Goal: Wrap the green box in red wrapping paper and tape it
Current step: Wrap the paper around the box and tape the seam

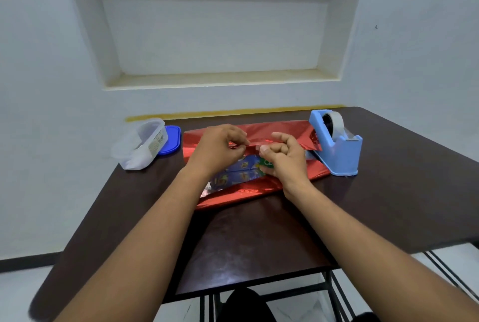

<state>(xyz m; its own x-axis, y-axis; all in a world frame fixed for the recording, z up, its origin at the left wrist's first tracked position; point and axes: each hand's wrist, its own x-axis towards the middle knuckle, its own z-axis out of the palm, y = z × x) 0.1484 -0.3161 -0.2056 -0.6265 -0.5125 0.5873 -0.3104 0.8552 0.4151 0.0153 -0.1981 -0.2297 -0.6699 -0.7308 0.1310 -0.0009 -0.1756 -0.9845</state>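
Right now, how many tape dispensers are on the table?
1. The blue tape dispenser stands at the table's far right, touching the red wrapping paper's right end. No others show.

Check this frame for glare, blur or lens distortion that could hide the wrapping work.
Head view: wide-angle bending bows the table edges; glare streaks the red wrapping paper; the left hand and right hand look slightly soft, so the fold edge they pinch is hard to read.
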